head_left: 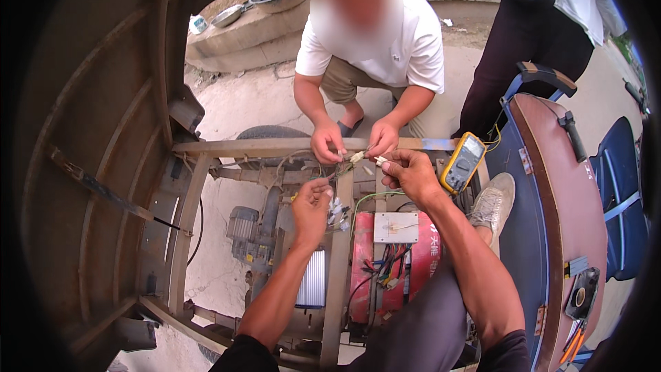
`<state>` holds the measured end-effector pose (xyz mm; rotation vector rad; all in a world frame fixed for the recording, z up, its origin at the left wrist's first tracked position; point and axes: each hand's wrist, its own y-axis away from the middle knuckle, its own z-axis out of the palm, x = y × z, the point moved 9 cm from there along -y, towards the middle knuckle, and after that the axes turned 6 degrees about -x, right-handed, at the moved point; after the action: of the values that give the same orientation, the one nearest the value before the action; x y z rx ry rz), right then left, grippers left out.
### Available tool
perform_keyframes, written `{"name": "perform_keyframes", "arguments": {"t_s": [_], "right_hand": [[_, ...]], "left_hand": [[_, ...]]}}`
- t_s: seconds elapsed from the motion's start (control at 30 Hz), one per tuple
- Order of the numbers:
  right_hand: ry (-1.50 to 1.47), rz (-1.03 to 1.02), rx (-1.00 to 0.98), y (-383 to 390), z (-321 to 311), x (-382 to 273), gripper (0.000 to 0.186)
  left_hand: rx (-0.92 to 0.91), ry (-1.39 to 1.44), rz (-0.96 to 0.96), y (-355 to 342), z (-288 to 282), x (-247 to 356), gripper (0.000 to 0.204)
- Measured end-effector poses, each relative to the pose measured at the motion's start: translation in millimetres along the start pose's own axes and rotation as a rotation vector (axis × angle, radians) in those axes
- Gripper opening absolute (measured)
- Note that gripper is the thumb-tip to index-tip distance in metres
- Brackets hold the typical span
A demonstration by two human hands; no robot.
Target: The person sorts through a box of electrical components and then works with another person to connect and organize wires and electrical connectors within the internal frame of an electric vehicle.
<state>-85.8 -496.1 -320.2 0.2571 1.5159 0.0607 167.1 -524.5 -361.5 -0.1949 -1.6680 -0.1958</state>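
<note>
In the head view, the small pale connector (380, 161) at your right hand (416, 178) should be light, with a stiff, perhaps smooth plastic shell; its thin edges could crack if squeezed crookedly. Take it by the shell's sides rather than by the wires, which likely bend easily and could pull loose. It looks cream-white, short and blocky, and sits above the metal frame's upper rail (282, 146), just beside a second cream connector (357, 156) near the hands of the person facing you (326, 143). Your right fingers pinch the pale connector between thumb and forefinger. Your left hand (313, 208) hangs near the clustered white plugs (337, 214), its fingers curled; whether they grasp a thin wire you cannot tell.
</note>
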Motion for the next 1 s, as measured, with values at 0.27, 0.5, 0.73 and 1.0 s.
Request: {"name": "perform_keyframes", "arguments": {"t_s": [0.27,0.5,0.73,1.0], "right_hand": [[0.248,0.165,-0.065,17.4,5.5,63.9,0.014],[0.368,0.117,-0.141,14.0,21.4,67.1,0.016],[0.407,0.085,-0.169,12.8,24.6,67.7,0.019],[0.391,0.085,-0.174,14.9,26.4,63.7,0.017]], "left_hand": [[0.140,0.029,-0.046,50.8,-47.6,-22.5,0.021],[0.099,-0.008,-0.075,68.4,-36.5,-34.0,0.021],[0.111,0.032,-0.038,73.6,-27.2,-37.8,0.023],[0.099,-0.056,0.054,88.1,-11.3,-32.2,0.030]]}}
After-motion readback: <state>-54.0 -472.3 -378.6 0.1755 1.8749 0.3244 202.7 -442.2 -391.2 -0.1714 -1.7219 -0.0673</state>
